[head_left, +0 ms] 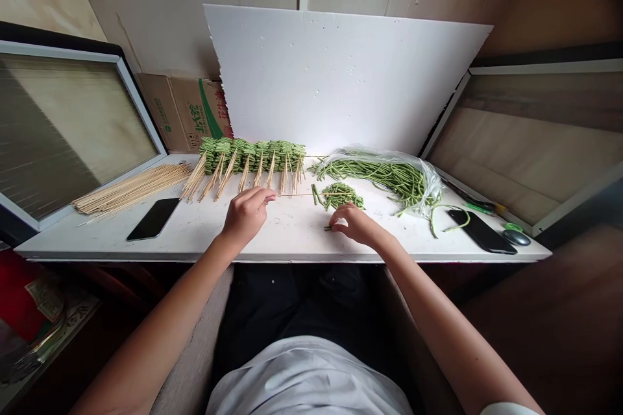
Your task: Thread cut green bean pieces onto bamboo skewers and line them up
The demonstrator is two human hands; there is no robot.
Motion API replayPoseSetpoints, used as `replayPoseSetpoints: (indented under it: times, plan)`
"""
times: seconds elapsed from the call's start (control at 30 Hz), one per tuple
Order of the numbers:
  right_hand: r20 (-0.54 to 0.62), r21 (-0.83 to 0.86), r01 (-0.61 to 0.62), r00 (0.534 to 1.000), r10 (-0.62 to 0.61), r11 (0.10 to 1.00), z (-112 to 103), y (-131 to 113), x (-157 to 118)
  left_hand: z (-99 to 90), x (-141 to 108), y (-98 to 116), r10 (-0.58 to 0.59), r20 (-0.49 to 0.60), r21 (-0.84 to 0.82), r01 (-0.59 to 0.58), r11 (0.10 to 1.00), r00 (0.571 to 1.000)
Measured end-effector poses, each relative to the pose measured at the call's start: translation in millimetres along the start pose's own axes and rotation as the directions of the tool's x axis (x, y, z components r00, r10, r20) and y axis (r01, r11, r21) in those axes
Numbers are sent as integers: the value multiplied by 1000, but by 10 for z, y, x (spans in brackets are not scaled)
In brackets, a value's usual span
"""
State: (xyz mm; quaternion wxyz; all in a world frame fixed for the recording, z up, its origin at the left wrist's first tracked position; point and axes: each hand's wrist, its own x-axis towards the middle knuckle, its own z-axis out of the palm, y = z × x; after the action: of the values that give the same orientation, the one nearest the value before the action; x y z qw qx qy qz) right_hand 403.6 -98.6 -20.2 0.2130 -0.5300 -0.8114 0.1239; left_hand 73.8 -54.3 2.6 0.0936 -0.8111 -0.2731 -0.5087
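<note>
Pinching a thin bamboo skewer point(304, 194) between thumb and fingers of the left hand point(248, 215), with its long axis running level across the view and its far end pointing right, toward a heap of cut green bean pieces point(341, 196). Keeping the right hand point(357, 224) apart from the left and nearer the heap, low at its front edge, with fingertips point(333, 215) curving down by a short bean piece point(328, 228); whether gripping or only touching it, impossible to tell. Showing one more bean piece point(315, 193) just at the skewer, with threading on it unclear. Leaving nothing standing between skewer and heap.

Stretching behind the left hand, a row of loaded skewers point(253, 155), packed with bean pieces, their bare sticks fanning toward the person. Lying farther left, a bundle of bare skewers point(131, 189) and a black smartphone point(153, 218). Spilling from a clear plastic bag point(418, 172) beyond the right hand, long green beans point(374, 172), with a second black smartphone point(481, 231) and a grey computer mouse point(516, 237) lying farther right. Supporting all of it, a white counter point(282, 248), backed by a white foam board point(341, 78), with a cardboard box point(170, 113) standing behind its left end.
</note>
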Motion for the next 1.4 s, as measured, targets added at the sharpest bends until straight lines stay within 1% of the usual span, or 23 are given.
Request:
replayPoseSetpoints:
  times: [0.23,0.33,0.37,0.43,0.5,0.6,0.67,0.7,0.73,0.8,0.93,1.07,1.2,1.27,1.4]
  plan:
    - [-43,28,14,999,-12,1000,68,38,40,6,-9,-33,1,12,16,-1,1000,1000]
    - [-127,85,65,990,-54,994,63,51,58,-21,1,-48,3,5,41,-4,999,1000]
    - [-170,126,68,984,-46,990,47,53,62,-35,8,-51,1,3,49,-2,999,1000]
    - [-248,268,41,968,28,962,-1,47,65,-68,28,-51,-5,-3,65,6,998,1000]
    - [-281,476,3,948,149,879,-63,27,63,-103,51,-46,-16,-17,86,17,996,1000]
    - [-256,759,-4,917,305,651,-160,-31,56,-146,80,-32,-20,-50,111,25,993,999]
    - [-226,864,18,906,357,503,-218,-80,50,-163,90,-22,-12,-66,121,20,992,998]
    - [-218,894,32,903,370,447,-244,-105,47,-169,93,-17,-6,-71,126,15,992,997]
    - [-215,913,47,901,378,406,-266,-129,42,-173,95,-11,1,-76,131,9,991,997]
    - [-216,931,73,899,380,357,-302,-169,33,-176,97,3,12,-81,139,-1,990,997]
    - [-213,950,105,907,363,296,-328,-229,17,-167,94,22,40,-83,137,-28,990,996]
    - [-199,957,109,919,340,267,-322,-280,11,-149,77,15,60,-82,106,-52,993,995]
    - [-172,976,116,930,324,186,-311,-310,14,-139,66,11,47,-73,102,-39,994,996]
    - [-165,977,113,939,303,179,-302,-313,16,-136,67,17,49,-73,109,-41,993,996]
    - [-175,969,111,939,296,221,-276,-302,19,-133,72,26,66,-80,115,-57,992,995]
